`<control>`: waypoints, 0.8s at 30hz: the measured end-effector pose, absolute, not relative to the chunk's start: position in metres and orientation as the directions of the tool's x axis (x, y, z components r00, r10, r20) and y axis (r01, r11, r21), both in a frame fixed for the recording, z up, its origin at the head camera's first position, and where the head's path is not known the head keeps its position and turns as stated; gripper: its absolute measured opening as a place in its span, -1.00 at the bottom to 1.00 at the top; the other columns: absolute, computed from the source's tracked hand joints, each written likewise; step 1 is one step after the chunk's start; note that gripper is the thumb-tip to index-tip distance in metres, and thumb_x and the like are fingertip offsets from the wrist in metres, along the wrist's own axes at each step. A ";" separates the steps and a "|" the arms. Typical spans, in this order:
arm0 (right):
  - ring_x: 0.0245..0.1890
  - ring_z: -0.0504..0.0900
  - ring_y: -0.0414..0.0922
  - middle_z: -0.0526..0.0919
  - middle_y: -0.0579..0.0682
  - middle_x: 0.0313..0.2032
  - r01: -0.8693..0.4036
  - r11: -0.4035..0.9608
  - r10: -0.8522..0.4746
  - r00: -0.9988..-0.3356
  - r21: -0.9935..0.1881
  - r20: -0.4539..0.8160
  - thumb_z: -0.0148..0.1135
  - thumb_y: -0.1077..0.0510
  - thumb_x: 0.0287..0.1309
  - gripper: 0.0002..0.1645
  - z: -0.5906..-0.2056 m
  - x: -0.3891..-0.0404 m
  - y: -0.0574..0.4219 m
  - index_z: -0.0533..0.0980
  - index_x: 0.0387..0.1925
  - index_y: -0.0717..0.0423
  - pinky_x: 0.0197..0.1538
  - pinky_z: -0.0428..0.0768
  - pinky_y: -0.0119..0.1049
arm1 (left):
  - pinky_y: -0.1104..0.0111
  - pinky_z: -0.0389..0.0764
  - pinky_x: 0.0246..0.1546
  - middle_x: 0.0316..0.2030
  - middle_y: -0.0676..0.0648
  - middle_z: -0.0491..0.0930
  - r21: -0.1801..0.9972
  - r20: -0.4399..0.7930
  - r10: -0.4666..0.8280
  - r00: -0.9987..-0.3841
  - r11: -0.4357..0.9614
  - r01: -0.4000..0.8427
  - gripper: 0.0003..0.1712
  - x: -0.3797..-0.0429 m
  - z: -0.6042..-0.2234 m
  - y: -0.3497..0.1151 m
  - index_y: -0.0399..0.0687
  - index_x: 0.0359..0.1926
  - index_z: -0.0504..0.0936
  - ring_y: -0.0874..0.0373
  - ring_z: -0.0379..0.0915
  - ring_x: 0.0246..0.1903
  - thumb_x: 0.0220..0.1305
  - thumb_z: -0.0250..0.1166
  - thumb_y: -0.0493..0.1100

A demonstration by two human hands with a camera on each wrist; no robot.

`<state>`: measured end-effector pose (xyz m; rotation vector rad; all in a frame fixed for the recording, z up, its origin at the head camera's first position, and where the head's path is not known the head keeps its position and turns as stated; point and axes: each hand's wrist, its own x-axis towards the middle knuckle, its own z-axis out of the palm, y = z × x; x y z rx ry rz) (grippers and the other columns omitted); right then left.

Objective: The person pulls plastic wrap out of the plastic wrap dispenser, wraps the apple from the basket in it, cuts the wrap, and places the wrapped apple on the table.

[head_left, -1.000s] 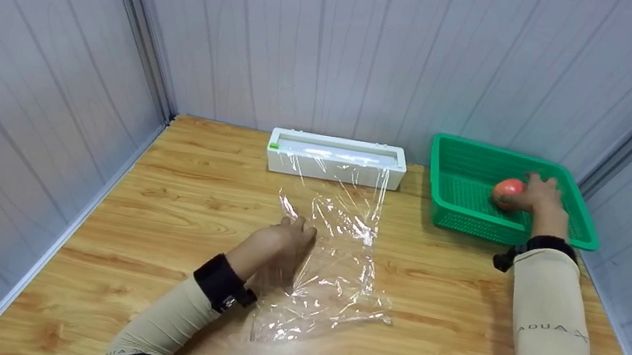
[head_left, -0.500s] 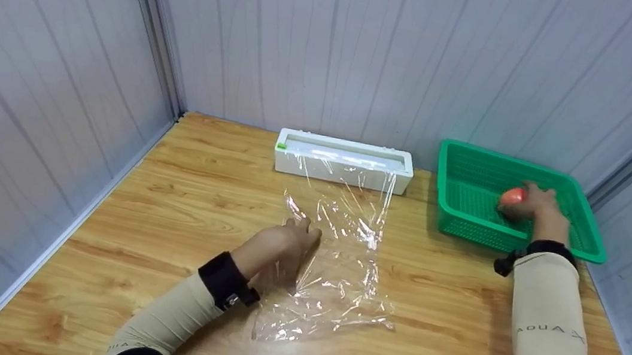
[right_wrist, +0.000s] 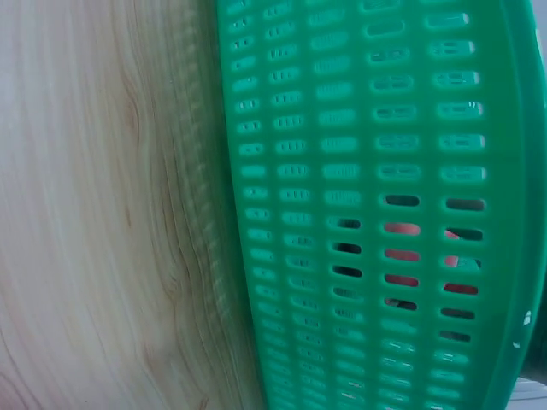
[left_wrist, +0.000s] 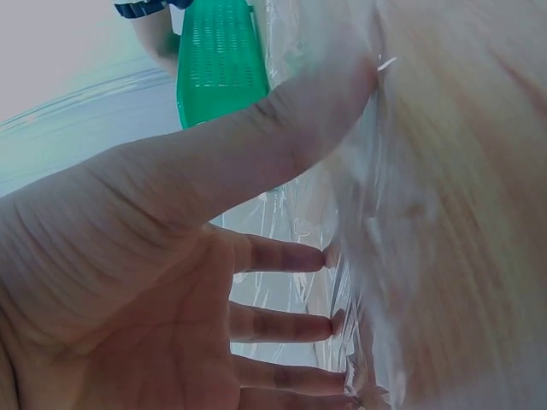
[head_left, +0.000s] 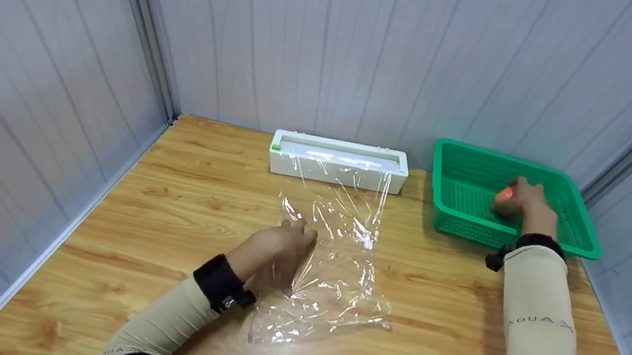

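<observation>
So the left hand has its fingers spread, tips down on the clear film at lower centre of the frame, which runs from a white box mid-frame, while the right hand is curled round a red thing in the green basket at right.

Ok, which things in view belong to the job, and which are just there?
Likely in the job:
clear film, touched by the left hand
red item, gripped by the right hand
green basket around it
white box the film runs from

Seemingly just surroundings:
wooden table
wall panels
</observation>
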<state>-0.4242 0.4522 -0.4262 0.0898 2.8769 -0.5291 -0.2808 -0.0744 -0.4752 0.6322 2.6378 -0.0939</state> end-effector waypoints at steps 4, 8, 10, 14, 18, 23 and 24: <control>0.18 0.24 0.58 -0.24 0.80 0.40 0.085 0.930 0.017 -0.982 -0.357 -0.190 0.23 0.03 0.37 -0.07 -0.426 -0.426 0.451 0.01 0.49 0.41 0.11 0.40 0.49 | 0.08 0.77 -0.04 0.46 -0.27 0.20 0.021 -0.411 0.415 -0.812 0.895 0.446 0.35 -0.280 -0.475 -0.075 0.00 0.35 0.27 -0.23 0.28 0.32 -0.46 0.87 0.14; 0.24 0.20 0.63 -0.31 0.83 0.40 0.081 0.931 0.009 -0.980 -0.355 -0.200 0.19 0.05 0.40 -0.03 -0.425 -0.426 0.451 -0.07 0.53 0.46 0.16 0.37 0.53 | 0.11 0.78 -0.10 0.44 -0.26 0.22 0.022 -0.416 0.409 -0.812 0.897 0.440 0.31 -0.279 -0.475 -0.074 0.00 0.33 0.27 -0.20 0.30 0.28 -0.44 0.86 0.10; 0.38 0.04 0.69 -0.44 0.82 0.41 0.091 0.937 0.011 -0.973 -0.338 -0.232 0.18 -0.03 0.44 0.09 -0.425 -0.426 0.451 -0.20 0.59 0.47 0.29 0.30 0.56 | 0.12 0.78 -0.12 0.44 -0.26 0.22 0.026 -0.419 0.405 -0.812 0.900 0.436 0.30 -0.279 -0.475 -0.074 0.01 0.32 0.27 -0.19 0.30 0.28 -0.44 0.86 0.07; 0.44 -0.23 0.72 -0.56 0.80 0.41 0.107 0.953 0.026 -0.961 -0.284 -0.275 0.13 -0.14 0.46 0.26 -0.425 -0.424 0.454 -0.42 0.55 0.57 0.40 0.16 0.58 | 0.11 0.77 -0.09 0.41 -0.26 0.25 0.021 -0.418 0.413 -0.809 0.895 0.446 0.29 -0.278 -0.475 -0.072 0.00 0.32 0.27 -0.19 0.30 0.28 -0.44 0.86 0.07; 0.43 -0.19 0.72 -0.48 0.83 0.41 0.111 0.960 0.037 -0.961 -0.258 -0.275 0.14 -0.14 0.42 0.24 -0.425 -0.421 0.456 -0.33 0.54 0.63 0.37 0.23 0.58 | 0.07 0.77 -0.05 0.43 -0.28 0.23 0.008 -0.416 0.428 -0.802 0.884 0.468 0.34 -0.278 -0.475 -0.071 -0.01 0.36 0.25 -0.22 0.28 0.30 -0.44 0.85 0.10; 0.39 -0.02 0.70 -0.23 0.84 0.39 0.067 0.964 0.011 -0.977 -0.257 -0.213 0.22 -0.06 0.33 0.14 -0.420 -0.424 0.454 -0.08 0.51 0.65 0.30 0.33 0.55 | 0.07 0.79 -0.12 0.43 -0.29 0.20 -0.020 -0.418 0.432 -0.799 0.875 0.484 0.34 -0.278 -0.475 -0.073 -0.03 0.39 0.23 -0.25 0.27 0.30 -0.40 0.84 0.10; 0.38 0.03 0.68 -0.14 0.84 0.37 0.051 0.963 0.001 -0.983 -0.265 -0.184 0.26 -0.04 0.30 0.10 -0.419 -0.425 0.453 -0.01 0.48 0.66 0.29 0.35 0.54 | 0.07 0.79 -0.12 0.43 -0.29 0.20 -0.021 -0.418 0.433 -0.799 0.874 0.485 0.34 -0.278 -0.475 -0.074 -0.03 0.39 0.24 -0.26 0.27 0.30 -0.40 0.83 0.10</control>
